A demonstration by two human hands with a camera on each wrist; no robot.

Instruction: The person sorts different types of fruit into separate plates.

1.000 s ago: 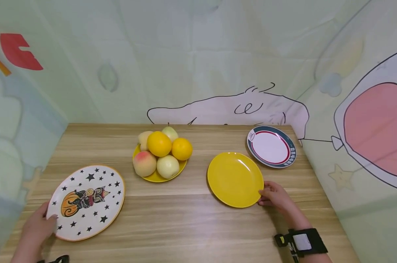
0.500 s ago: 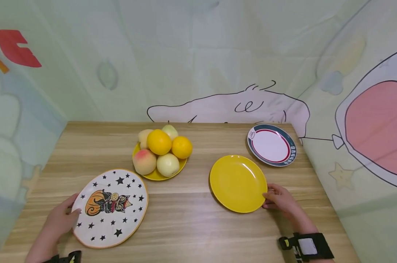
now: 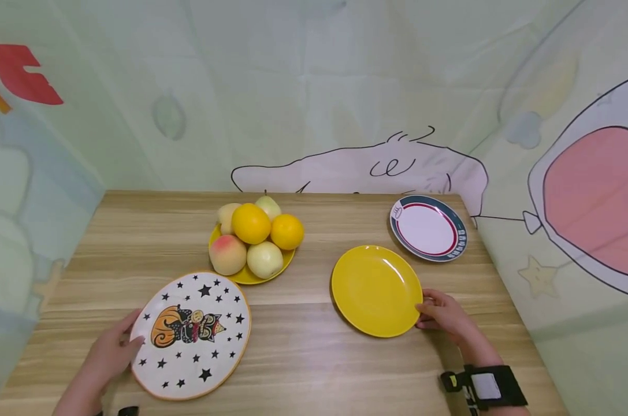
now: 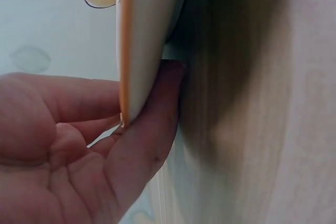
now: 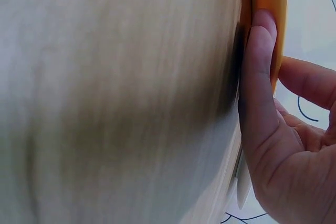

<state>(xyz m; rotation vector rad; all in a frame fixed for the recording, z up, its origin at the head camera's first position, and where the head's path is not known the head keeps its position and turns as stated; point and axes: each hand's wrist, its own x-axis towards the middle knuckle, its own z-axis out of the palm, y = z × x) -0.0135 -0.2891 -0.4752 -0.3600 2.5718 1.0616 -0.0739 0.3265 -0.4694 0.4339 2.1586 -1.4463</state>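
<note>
A white plate (image 3: 189, 375) with an orange rim, black stars and a cat-and-pumpkin picture lies at the front left in the head view. My left hand (image 3: 111, 352) pinches its left edge, thumb on top and fingers beneath. In the left wrist view, that hand (image 4: 105, 145) has a finger under the plate's rim (image 4: 126, 45), just over the wood. To the right, a plain yellow plate (image 3: 376, 289) has its right edge pinched by my right hand (image 3: 449, 315). Seen from the right wrist, fingers of this hand (image 5: 283, 129) reach under the yellow rim (image 5: 278, 3).
At the back, left of centre, a yellow dish (image 3: 248, 278) bears a peach (image 3: 227, 255), oranges (image 3: 251, 223) and pears (image 3: 264, 260). A white plate with a dark blue rim (image 3: 428, 228) stands at the back right. Printed cloth (image 3: 303, 92) hangs behind the wooden table (image 3: 303, 352).
My left hand has carried the star-patterned plate to the right and slightly nearer. The yellow plate and right hand moved slightly right and nearer at first, then stayed nearly still.
</note>
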